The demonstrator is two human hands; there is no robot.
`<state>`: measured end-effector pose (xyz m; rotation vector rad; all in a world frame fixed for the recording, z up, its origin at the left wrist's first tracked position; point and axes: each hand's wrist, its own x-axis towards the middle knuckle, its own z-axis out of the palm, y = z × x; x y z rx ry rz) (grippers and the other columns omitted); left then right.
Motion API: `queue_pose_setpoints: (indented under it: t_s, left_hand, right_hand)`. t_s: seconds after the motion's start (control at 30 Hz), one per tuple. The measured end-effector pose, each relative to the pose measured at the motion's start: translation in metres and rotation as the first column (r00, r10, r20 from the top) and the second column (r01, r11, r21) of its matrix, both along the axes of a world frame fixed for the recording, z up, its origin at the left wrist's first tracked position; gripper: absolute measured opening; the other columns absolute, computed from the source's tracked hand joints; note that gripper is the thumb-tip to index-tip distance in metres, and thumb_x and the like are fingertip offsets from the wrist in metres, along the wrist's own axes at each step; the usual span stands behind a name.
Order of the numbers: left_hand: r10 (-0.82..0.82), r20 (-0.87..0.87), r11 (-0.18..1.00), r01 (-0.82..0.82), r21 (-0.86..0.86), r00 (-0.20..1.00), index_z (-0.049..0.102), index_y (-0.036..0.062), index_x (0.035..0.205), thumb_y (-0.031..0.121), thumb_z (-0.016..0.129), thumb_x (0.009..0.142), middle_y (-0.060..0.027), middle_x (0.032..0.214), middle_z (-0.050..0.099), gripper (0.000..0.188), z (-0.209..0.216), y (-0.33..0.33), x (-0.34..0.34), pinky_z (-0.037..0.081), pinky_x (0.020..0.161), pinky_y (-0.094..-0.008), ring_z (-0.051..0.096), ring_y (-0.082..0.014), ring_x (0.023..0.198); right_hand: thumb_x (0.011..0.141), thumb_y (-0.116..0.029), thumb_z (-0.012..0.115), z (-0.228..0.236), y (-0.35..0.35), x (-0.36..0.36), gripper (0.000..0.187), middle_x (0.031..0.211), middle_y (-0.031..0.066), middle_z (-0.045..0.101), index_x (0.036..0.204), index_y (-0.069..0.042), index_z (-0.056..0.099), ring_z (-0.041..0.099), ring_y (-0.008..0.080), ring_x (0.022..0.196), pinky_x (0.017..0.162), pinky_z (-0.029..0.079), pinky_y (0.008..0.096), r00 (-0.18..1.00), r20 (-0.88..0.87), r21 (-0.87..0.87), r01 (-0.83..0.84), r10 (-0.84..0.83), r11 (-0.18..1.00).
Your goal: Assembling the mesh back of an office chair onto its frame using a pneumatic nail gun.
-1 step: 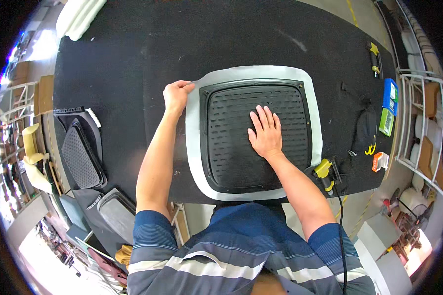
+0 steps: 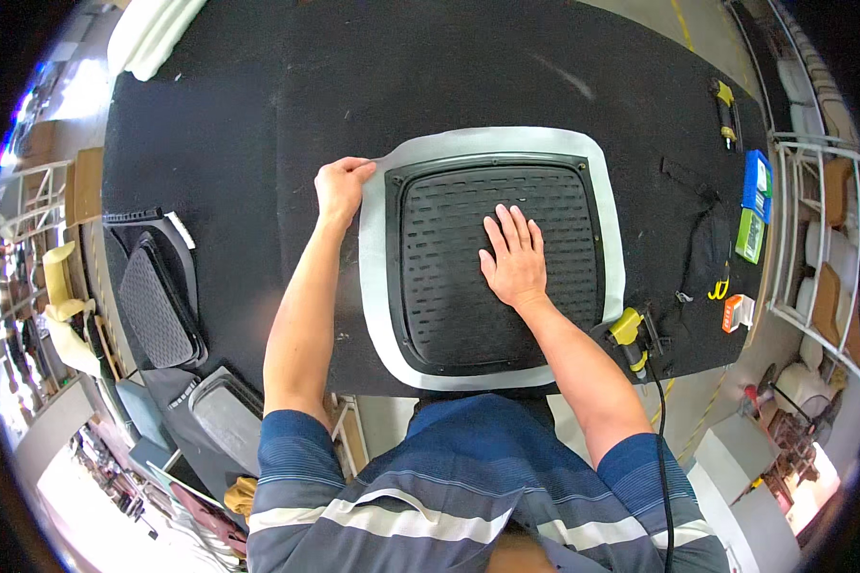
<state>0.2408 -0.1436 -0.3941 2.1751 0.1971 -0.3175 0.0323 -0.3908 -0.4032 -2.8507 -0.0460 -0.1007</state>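
Note:
A black plastic panel [image 2: 449, 286], rounded at the corners and marked with rows of short slots, lies on a larger pale grey-white sheet [image 2: 374, 267]. The sheet's border shows on every side of the panel. With fingers pinched together, my left hand [image 2: 341, 189] grips the sheet's edge at the far left corner. My right hand [image 2: 515, 264] rests flat on the panel right of its middle, fingers stretched out. Close to the near right corner lies a yellow-green and black air stapler [image 2: 629, 329], its black hose running toward me.
Black covering spreads over the table [image 2: 373, 86]. Along the right edge are another yellow tool [image 2: 726, 110], blue and green boxes [image 2: 757, 191], yellow-handled scissors [image 2: 720, 288] and an orange-white box [image 2: 736, 313]. Dark panels [image 2: 162, 306] stand at the left; white rolls [image 2: 153, 38] lie far left.

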Motion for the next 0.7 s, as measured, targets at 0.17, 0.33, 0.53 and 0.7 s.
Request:
queue_pose_setpoints:
  t_s: [0.17, 0.33, 0.53, 0.7]
  left_hand:
    - [-0.034, 0.000, 0.997, 0.034, 0.071, 0.999, 0.075, 0.0027, 0.094, 0.019, 0.073, 0.080, -0.0125, 0.081, 0.072, 0.021, 0.018, -0.014, -0.009, 0.051, 0.071, -0.0319, 0.067, -0.0191, 0.072]
    - [-0.211, 0.283, 0.967, 0.157, 0.200, 0.936, 0.074, 0.0026, 0.090, 0.019, 0.071, 0.080, -0.0137, 0.084, 0.070, 0.019, 0.011, -0.023, -0.028, 0.051, 0.071, -0.0332, 0.067, -0.0227, 0.076]
    - [-0.304, 0.467, 0.885, 0.064, 0.462, 0.830, 0.071, 0.0049, 0.084, 0.017, 0.065, 0.083, -0.0099, 0.080, 0.062, 0.013, -0.008, -0.058, -0.064, 0.050, 0.072, -0.0398, 0.062, -0.0293, 0.082]
    - [-0.213, 0.473, 0.895, -0.023, 0.445, 0.855, 0.071, 0.0056, 0.089, 0.018, 0.060, 0.088, -0.0102, 0.085, 0.062, 0.017, -0.015, -0.067, -0.069, 0.050, 0.076, -0.0411, 0.061, -0.0303, 0.086]
  right_hand:
    - [0.087, -0.033, 0.060, -0.002, -0.002, -0.004, 0.059, 0.151, 0.0089, 0.033, 0.140, -0.015, 0.042, 0.029, 0.0288, 0.140, 0.113, 0.025, 0.0491, 1.000, -0.021, -0.012, 0.003, -0.003, 1.000]
    - [0.086, -0.031, 0.060, -0.002, -0.002, -0.004, 0.059, 0.151, 0.0103, 0.033, 0.139, -0.013, 0.042, 0.029, 0.0300, 0.140, 0.113, 0.023, 0.0492, 1.000, -0.018, 0.014, 0.001, -0.001, 1.000]
    - [0.087, -0.029, 0.060, -0.001, -0.002, -0.002, 0.060, 0.151, 0.0125, 0.032, 0.140, -0.012, 0.039, 0.028, 0.0325, 0.140, 0.112, 0.024, 0.0516, 1.000, 0.004, 0.028, -0.024, 0.024, 0.999]
    - [0.087, -0.032, 0.060, -0.002, 0.000, -0.001, 0.058, 0.151, 0.0100, 0.033, 0.139, -0.012, 0.043, 0.028, 0.0295, 0.140, 0.112, 0.023, 0.0509, 1.000, -0.013, -0.022, -0.015, 0.014, 1.000]
